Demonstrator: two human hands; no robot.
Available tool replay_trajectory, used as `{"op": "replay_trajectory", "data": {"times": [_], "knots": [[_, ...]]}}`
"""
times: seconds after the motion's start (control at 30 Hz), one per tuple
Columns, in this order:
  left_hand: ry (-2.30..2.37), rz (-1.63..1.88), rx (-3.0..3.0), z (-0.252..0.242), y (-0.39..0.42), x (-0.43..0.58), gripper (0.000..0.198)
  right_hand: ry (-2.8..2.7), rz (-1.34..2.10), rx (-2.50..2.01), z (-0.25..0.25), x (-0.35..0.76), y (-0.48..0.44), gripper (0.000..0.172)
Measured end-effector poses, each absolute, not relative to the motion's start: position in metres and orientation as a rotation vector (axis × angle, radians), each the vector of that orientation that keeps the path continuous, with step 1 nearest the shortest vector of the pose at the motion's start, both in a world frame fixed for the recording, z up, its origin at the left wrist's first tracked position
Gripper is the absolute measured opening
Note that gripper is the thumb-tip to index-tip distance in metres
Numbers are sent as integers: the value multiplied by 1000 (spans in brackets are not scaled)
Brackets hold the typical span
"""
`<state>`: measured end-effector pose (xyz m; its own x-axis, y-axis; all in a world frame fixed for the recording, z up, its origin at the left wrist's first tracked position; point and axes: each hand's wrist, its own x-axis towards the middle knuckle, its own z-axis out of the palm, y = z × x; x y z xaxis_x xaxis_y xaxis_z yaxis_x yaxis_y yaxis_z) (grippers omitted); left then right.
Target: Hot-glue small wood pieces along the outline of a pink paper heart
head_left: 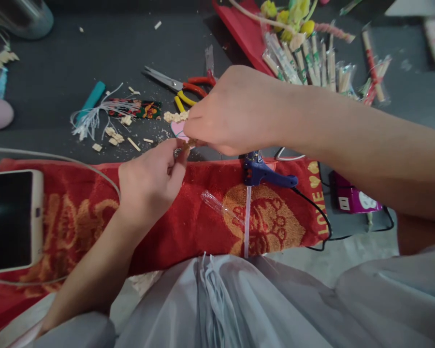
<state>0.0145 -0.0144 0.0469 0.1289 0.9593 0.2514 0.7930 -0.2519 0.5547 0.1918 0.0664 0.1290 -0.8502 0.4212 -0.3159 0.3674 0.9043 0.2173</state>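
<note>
My left hand (152,176) is closed in a pinch on a small brownish piece (191,143), too small to identify. My right hand (226,113) meets it there, fingers bent and closed; what it grips is mostly hidden. Just behind the fingertips lie a pink heart-shaped piece (178,129) and a strip of pale beads or chips (174,117). Scissors with red handles (166,79) and a yellow-handled tool (183,100) sit beyond my right hand. A blue glue gun (264,174) with a clear glue stick rests on the red towel (203,232).
At left are a phone (10,220), a cable, a teal stick (90,102) and white threads (90,118). Wrapped wooden sticks (311,60) and yellow flowers stand at the back right. A purple box (355,193) and black cord lie right of the towel.
</note>
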Motion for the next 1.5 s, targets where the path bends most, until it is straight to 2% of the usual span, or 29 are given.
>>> {"op": "replay_trajectory", "data": {"times": [0.47, 0.97, 1.2, 1.33, 1.5], "knots": [[1584, 1195, 2056, 38, -12, 14, 12, 2686, 326, 656, 143, 197, 57, 31], [1618, 1175, 2086, 37, -16, 13, 10, 2658, 423, 598, 142, 199, 49, 34], [1525, 1264, 1848, 32, -9, 15, 15, 2732, 211, 760, 147, 196, 51, 32], [1355, 1415, 1671, 24, -3, 16, 31, 2717, 124, 825, 150, 193, 53, 29], [1327, 1398, 1598, 20, 2, 13, 46, 2705, 109, 798, 152, 195, 53, 32]]}}
